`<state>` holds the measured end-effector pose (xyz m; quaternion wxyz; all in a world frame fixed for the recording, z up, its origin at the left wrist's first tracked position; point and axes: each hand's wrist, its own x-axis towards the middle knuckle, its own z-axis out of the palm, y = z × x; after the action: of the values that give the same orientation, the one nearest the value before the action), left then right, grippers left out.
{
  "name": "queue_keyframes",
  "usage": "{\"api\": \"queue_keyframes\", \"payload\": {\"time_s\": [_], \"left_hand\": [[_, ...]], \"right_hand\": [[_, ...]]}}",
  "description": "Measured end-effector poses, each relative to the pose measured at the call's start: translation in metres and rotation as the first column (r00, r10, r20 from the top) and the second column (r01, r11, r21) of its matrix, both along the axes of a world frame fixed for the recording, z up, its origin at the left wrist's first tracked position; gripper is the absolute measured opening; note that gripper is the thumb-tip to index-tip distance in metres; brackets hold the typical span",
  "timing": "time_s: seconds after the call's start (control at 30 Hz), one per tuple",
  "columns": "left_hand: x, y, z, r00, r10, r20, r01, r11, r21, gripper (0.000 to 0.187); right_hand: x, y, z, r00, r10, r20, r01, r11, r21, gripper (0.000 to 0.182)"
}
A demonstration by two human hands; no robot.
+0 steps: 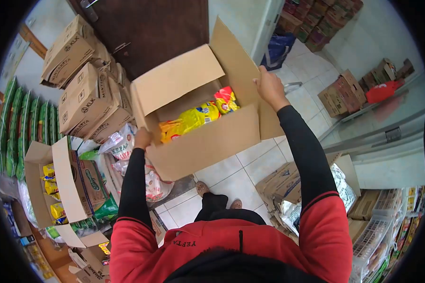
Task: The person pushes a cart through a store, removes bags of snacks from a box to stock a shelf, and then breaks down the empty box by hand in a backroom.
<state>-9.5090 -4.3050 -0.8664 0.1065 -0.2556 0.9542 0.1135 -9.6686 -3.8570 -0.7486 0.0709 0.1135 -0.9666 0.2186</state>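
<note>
Grips [143, 138] [272, 88] clasp the open box [208, 141], yellow packets [193, 118] between them.

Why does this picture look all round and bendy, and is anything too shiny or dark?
Head view: wide-lens bending, with black corners and tall green plastic packs curving at left; bright shine on the crinkly silver foil at right; soft shadow inside the big open brown cardboard box; dark brown door dim behind it.

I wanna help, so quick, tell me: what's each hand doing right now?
Left hand: closed on the near-left edge of the big cardboard box.
Right hand: closed on the edge of the box's raised right flap.
</note>
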Motion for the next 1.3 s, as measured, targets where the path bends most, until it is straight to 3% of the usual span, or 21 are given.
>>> {"api": "queue_keyframes", "payload": {"time_s": [0.07, 0.13, 0.17, 0.2, 0.27, 0.33, 0.37, 0.4, 0.47, 0.5, 0.6, 0.83, 0.9, 0.93, 1.0, 1.03, 1.13, 1.17, 1.23, 1.27, 1.3], "left_hand": [[0.002, -0.053, -0.101, 0.965, 0.006, -0.261, 0.093, 0.925, 0.368, 0.053], [0.016, 0.051, 0.028, 0.861, -0.477, -0.178, 0.486, 0.874, 0.011, 0.062], [0.025, 0.058, 0.025, 0.948, -0.277, -0.158, 0.31, 0.683, 0.661, 0.064], [0.037, 0.064, 0.021, 0.991, -0.13, -0.004, 0.022, 0.133, 0.991, 0.066], [0.065, 0.1, 0.098, 0.832, -0.531, -0.16, 0.409, 0.393, 0.824, 0.076], [0.091, 0.109, 0.101, 0.818, -0.556, -0.148, 0.376, 0.322, 0.869, 0.078], [0.103, 0.114, 0.101, 0.794, -0.592, -0.138, 0.344, 0.25, 0.905, 0.079], [0.113, 0.121, 0.101, 0.801, -0.582, -0.138, 0.341, 0.254, 0.905, 0.079], [0.132, 0.137, 0.098, 0.784, -0.614, -0.09, 0.452, 0.467, 0.76, 0.077], [0.142, 0.144, 0.094, 0.789, -0.608, -0.09, 0.449, 0.471, 0.76, 0.077], [0.165, 0.165, 0.074, 0.855, -0.517, -0.051, 0.44, 0.668, 0.599, 0.077], [0.199, 0.198, 0.019, 0.911, -0.395, -0.122, 0.413, 0.854, 0.316, 0.099], [0.199, 0.209, 0.024, 0.909, -0.372, -0.191, 0.384, 0.923, 0.029, 0.106], [0.198, 0.214, 0.022, 0.913, -0.36, -0.194, 0.372, 0.928, 0.029, 0.106], [0.193, 0.218, 0.013, 0.953, -0.278, -0.124, 0.271, 0.96, -0.071, 0.098], [0.189, 0.216, 0.005, 0.936, -0.284, -0.206, 0.252, 0.953, -0.165, 0.074], [0.173, 0.202, -0.019, 0.925, -0.302, -0.232, 0.256, 0.944, -0.207, 0.055], [0.168, 0.202, -0.015, 0.873, -0.335, -0.355, 0.266, 0.937, -0.228, 0.028], [0.16, 0.194, -0.03, 0.872, -0.373, -0.316, 0.299, 0.918, -0.259, 0.019], [0.155, 0.188, -0.035, 0.864, -0.421, -0.275, 0.345, 0.894, -0.285, 0.011], [0.153, 0.187, -0.035, 0.822, -0.444, -0.358, 0.358, 0.89, -0.283, 0.005]], "right_hand": [[-0.009, -0.022, 0.009, 1.0, 0.014, 0.013, -0.014, 1.0, 0.012, 0.036], [-0.012, -0.033, 0.013, 0.999, 0.013, 0.031, -0.014, 0.999, 0.029, 0.039], [-0.007, -0.031, 0.012, 0.994, 0.067, 0.082, -0.072, 0.996, 0.057, 0.041], [-0.001, -0.026, 0.011, 0.984, 0.118, 0.135, -0.13, 0.988, 0.086, 0.044], [0.012, -0.006, 0.014, 0.978, 0.098, 0.183, -0.121, 0.985, 0.121, 0.045], [0.021, 0.012, 0.011, 0.97, 0.086, 0.227, -0.123, 0.98, 0.154, 0.046], [0.023, 0.02, 0.008, 0.976, -0.022, 0.215, -0.004, 0.993, 0.119, 0.046], [0.024, 0.028, 0.005, 0.969, -0.131, 0.207, 0.116, 0.99, 0.083, 0.046], [0.02, 0.035, 0.002, 0.97, -0.133, 0.202, 0.115, 0.988, 0.1, 0.044], [0.02, 0.036, 0.0, 0.969, -0.148, 0.197, 0.127, 0.985, 0.115, 0.042], [0.022, 0.027, 0.011, 0.969, -0.122, 0.215, 0.093, 0.986, 0.139, 0.042], [0.022, 0.01, 0.017, 0.976, -0.13, 0.175, 0.095, 0.976, 0.198, 0.038], [0.018, 0.009, 0.015, 0.98, -0.107, 0.168, 0.076, 0.98, 0.181, 0.037], [0.018, 0.009, 0.015, 0.982, -0.095, 0.165, 0.064, 0.981, 0.182, 0.037], [0.013, 0.01, 0.015, 0.984, -0.091, 0.154, 0.065, 0.984, 0.168, 0.037], [0.009, 0.013, 0.013, 0.985, -0.08, 0.151, 0.054, 0.984, 0.169, 0.037], [0.004, 0.018, 0.01, 0.992, -0.054, 0.115, 0.034, 0.986, 0.162, 0.041], [0.008, 0.017, 0.018, 0.98, -0.108, 0.167, 0.078, 0.981, 0.178, 0.043], [0.014, 0.012, 0.013, 0.963, -0.157, 0.217, 0.115, 0.974, 0.194, 0.045], [0.016, 0.008, -0.004, 0.974, -0.085, -0.212, 0.153, 0.931, 0.33, 0.046], [0.021, 0.002, -0.012, 0.807, 0.059, -0.588, 0.247, 0.87, 0.427, 0.047]]}}
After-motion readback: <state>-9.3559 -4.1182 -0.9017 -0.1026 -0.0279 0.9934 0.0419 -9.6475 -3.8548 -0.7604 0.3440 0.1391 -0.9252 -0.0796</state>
